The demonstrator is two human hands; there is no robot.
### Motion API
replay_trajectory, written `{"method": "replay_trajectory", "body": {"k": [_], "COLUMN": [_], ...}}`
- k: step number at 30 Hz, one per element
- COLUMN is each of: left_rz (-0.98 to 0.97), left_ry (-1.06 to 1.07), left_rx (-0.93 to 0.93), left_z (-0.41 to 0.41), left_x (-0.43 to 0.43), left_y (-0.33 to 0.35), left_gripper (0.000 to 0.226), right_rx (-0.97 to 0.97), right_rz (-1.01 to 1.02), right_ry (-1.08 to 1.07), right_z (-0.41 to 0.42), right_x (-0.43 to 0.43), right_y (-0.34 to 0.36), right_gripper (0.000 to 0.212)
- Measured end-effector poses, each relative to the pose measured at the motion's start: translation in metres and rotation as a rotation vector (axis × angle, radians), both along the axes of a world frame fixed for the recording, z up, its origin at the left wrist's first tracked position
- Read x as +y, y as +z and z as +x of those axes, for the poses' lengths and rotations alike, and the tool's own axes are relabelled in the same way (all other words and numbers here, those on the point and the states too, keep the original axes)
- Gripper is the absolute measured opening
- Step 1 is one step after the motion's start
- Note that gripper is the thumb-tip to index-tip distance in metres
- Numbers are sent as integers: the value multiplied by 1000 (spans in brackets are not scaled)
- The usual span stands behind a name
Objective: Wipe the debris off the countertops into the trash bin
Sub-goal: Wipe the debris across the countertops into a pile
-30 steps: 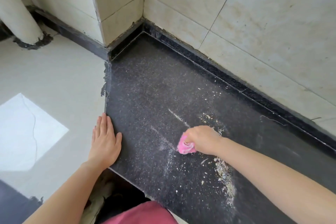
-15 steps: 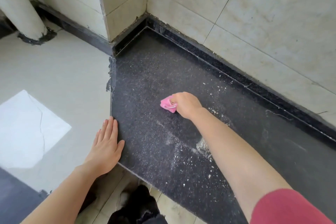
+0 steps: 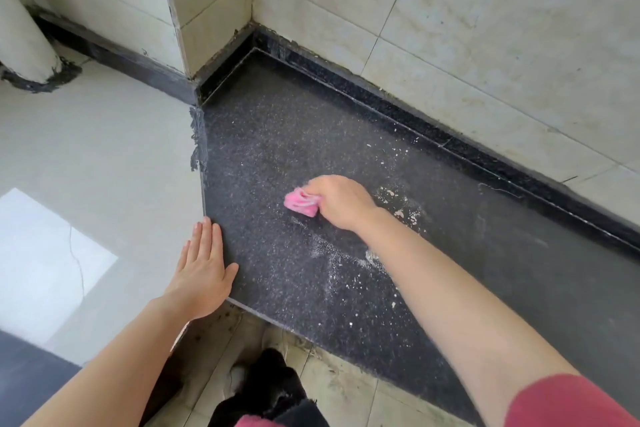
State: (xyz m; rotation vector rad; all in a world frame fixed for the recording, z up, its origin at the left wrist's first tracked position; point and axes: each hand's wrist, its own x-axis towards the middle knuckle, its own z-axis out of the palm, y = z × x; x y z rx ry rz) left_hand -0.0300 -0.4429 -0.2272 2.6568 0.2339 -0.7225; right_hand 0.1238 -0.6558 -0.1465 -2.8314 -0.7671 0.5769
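Right hand (image 3: 341, 201) bunches the pink cloth (image 3: 301, 202) mid dark tabletop (image 3: 277, 135), left hand (image 3: 204, 270) flat at the edge, so with no bin visible the white crumbs (image 3: 398, 204) probably end up on the floor.

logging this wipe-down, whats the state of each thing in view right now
left hand, flat, fingers straight, resting on the edge of the dark countertop
right hand, curled, gripping the pink cloth
pink cloth, bunched, pressed on the dark countertop
dark countertop, dusty, streaked with wipe marks
debris, scattered white crumbs and powder, mostly beside and under the right arm
trash bin, not in view
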Motion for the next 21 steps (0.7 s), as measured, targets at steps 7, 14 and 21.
{"method": "replay_trajectory", "body": {"k": [7,14,21], "left_rz": [80,53,56], "left_ry": [-32,-37,-49], "left_rx": [54,69,74], "left_z": [3,3,2], "left_x": [-3,-4,-6], "left_y": [5,10,18], "left_gripper": [72,72,70], "right_rx": [-59,104,130], "right_rz": [-52,-50,-285], "right_ry": [28,77,43], "right_z": [-19,-67,-87], "right_x": [52,-43,-88], "right_y": [-41,-32,22], "right_gripper": [31,26,19]}}
